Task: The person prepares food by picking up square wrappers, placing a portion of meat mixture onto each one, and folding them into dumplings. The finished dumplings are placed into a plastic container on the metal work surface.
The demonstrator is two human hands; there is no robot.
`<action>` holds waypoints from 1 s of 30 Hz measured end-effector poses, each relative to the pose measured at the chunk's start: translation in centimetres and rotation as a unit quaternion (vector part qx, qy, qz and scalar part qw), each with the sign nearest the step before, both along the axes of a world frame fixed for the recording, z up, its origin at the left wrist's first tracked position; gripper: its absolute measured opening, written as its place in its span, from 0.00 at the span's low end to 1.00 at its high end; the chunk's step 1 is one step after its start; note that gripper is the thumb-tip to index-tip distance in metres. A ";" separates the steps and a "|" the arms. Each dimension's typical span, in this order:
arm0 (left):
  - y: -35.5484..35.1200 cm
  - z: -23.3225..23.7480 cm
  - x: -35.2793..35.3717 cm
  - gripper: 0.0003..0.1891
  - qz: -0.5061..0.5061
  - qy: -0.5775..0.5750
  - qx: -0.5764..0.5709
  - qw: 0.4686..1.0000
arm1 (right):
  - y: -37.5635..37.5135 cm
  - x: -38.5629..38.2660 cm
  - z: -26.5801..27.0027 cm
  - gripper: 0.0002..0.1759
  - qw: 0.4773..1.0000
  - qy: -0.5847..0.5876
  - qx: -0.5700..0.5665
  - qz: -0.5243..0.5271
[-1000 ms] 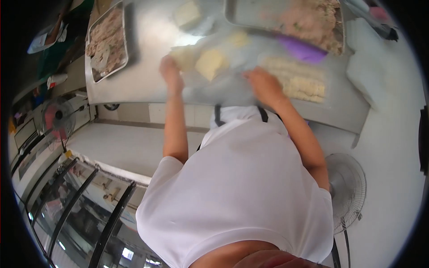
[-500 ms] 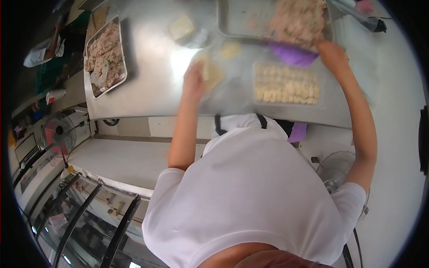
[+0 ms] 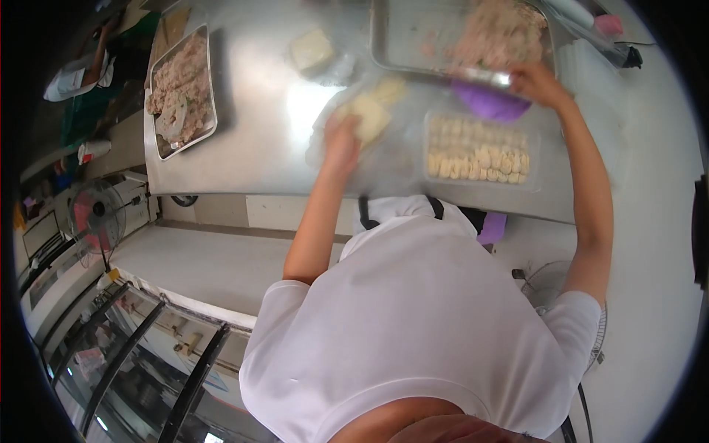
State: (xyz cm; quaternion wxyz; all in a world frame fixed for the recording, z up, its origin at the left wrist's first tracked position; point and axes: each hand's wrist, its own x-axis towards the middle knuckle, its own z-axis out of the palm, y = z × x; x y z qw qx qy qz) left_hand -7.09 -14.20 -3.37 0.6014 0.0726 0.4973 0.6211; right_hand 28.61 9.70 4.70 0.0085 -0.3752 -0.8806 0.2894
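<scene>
My left hand point(image 3: 342, 142) is closed on a stack of pale yellow, square dough wrappers point(image 3: 371, 119), slightly blurred. A few looser wrappers point(image 3: 390, 90) lie just beyond it. My right hand point(image 3: 543, 83) is closed at the near edge of a metal tray point(image 3: 380, 44) with pinkish minced filling point(image 3: 506, 33) heaped on its right side. From its fingers a shiny metal tool point(image 3: 481, 77), smeared by motion, points left. A purple cloth point(image 3: 491, 103) lies under the tool. Nearer my body, a clear plastic box point(image 3: 478, 148) holds rows of small filled dumplings.
Another tray of minced filling point(image 3: 177, 96) stands on the left of the steel table point(image 3: 251, 140). A pale wrapped block point(image 3: 311, 50) sits at the back middle. Plastic bags point(image 3: 591, 40) lie at the back right. A fan point(image 3: 96, 216) stands off the table's left end.
My left hand has shifted right with the wrappers, which now show more fully. At my right hand the shiny tool has come into sight over the purple cloth.
</scene>
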 end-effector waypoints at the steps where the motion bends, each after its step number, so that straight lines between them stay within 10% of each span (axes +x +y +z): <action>1: 0.2 0.0 0.0 0.18 0.002 0.019 -0.017 1.000 | 0.1 -0.1 -0.5 0.09 0.994 0.040 -0.094 -0.031; 9: 5.0 -0.3 2.9 0.19 0.053 -0.101 0.005 0.993 | -7.4 -4.6 0.7 0.09 0.911 0.222 -0.295 -0.183; 12: 6.8 3.1 5.0 0.20 0.037 -0.163 0.057 0.984 | -12.2 -6.9 -1.0 0.10 0.926 0.306 -0.157 -0.153; 17: 9.4 4.8 6.9 0.22 0.001 -0.210 0.110 0.972 | -17.1 -9.7 -0.8 0.16 0.946 0.093 0.260 -0.167; 30: 9.4 5.1 7.0 0.22 0.001 -0.256 0.136 0.957 | -17.0 -8.1 1.7 0.19 0.911 0.122 0.354 -0.176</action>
